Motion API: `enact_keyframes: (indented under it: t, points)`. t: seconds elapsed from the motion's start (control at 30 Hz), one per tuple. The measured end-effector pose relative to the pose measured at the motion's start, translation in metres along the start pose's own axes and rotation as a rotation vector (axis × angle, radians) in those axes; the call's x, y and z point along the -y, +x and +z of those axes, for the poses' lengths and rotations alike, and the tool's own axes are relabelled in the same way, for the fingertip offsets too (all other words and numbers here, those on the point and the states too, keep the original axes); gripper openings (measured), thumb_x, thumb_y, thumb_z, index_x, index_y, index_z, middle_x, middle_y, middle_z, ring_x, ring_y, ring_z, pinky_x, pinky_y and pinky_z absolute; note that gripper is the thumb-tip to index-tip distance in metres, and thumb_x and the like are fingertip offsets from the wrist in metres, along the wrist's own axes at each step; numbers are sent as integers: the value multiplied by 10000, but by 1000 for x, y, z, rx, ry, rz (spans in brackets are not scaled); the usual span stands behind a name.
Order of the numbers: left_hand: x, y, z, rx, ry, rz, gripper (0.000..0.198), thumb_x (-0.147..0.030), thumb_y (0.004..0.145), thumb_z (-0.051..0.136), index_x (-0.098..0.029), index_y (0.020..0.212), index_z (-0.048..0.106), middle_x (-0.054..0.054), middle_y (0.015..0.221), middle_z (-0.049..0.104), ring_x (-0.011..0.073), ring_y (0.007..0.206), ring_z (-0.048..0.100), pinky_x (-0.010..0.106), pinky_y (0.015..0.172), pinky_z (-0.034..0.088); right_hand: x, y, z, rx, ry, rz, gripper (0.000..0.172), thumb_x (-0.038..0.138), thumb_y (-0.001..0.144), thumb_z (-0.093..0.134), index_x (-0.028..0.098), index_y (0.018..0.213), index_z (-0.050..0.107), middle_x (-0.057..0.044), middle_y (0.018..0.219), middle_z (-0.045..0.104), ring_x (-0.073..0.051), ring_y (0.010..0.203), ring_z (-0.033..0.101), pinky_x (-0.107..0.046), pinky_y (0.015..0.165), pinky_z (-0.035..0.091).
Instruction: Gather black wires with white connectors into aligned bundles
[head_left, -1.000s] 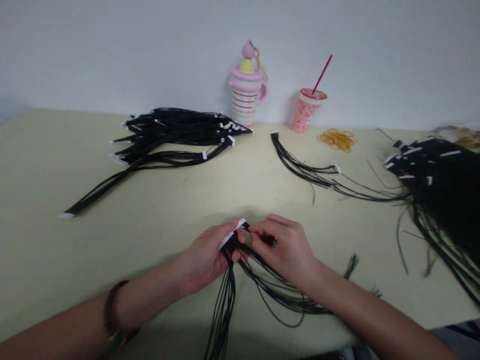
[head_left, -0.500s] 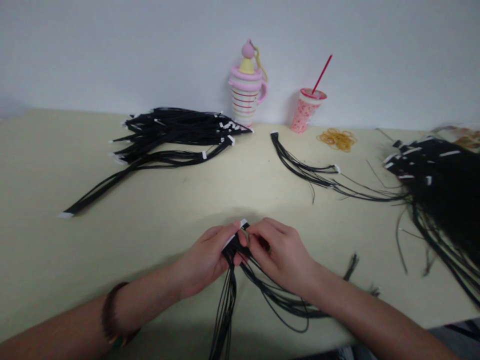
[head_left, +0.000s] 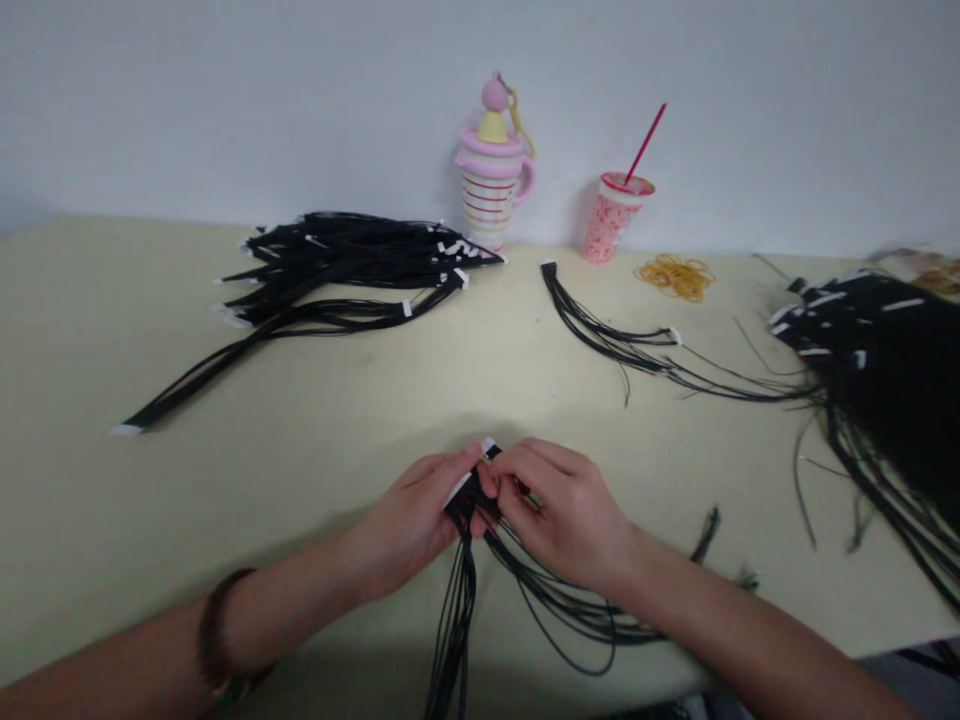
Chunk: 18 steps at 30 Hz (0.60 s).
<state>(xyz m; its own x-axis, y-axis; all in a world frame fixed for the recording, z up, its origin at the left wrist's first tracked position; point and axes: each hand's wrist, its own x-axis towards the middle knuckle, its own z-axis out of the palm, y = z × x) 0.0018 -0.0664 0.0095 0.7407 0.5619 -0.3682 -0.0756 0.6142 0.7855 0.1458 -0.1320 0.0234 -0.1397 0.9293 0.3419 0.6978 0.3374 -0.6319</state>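
Since the earlier view, the right hand (head_left: 562,515) has closed against the left hand (head_left: 409,525), and only slivers of the white paper tab (head_left: 489,446) still show at the held end.

A pale olive-green surface (head_left: 300,390) carries everything. At right lies a large heap of black cables (head_left: 885,380) with white-tabbed ends. At upper left is a smaller fanned pile of black cables (head_left: 352,250), also white-tabbed, and at centre a thin, loose group of black cables (head_left: 600,335). All three lie untouched, well apart from the hands.

The black cable bundle (head_left: 456,630) is held above the surface's near edge, its strands hanging and trailing down. The left hand's grip presses thumb and fingers together on its tabbed end; the right fingers (head_left: 517,480) pinch at that same end, though the exact contact is hidden.

A pink-and-white striped mug (head_left: 487,200) hides its contents; a pink speckled cup (head_left: 609,220) holds a red straw (head_left: 645,143). Orange rubber bands (head_left: 675,278) lie nearby.
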Motion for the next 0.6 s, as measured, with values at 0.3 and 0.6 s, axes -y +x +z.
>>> enact_keyframes:
  t: [0.3, 0.6]
  points:
    - [-3, -1, 2, -8, -12, -21, 318, -352, 853, 447, -165, 657, 614, -3, 614, 525, 109, 564, 473, 216, 562, 391, -3, 0, -1, -36, 92, 0, 187, 13, 765, 454, 181, 798, 529, 15, 743, 573, -91, 681, 525, -202, 653, 410]
    - [-4, -3, 3, 12, 66, -23, 337, -353, 847, 455, -163, 618, 613, -12, 526, 522, 97, 484, 477, 204, 501, 372, 1, -2, -1, 10, 126, -16, 201, -1, 777, 413, 178, 782, 504, 10, 741, 556, -97, 726, 518, -208, 698, 410]
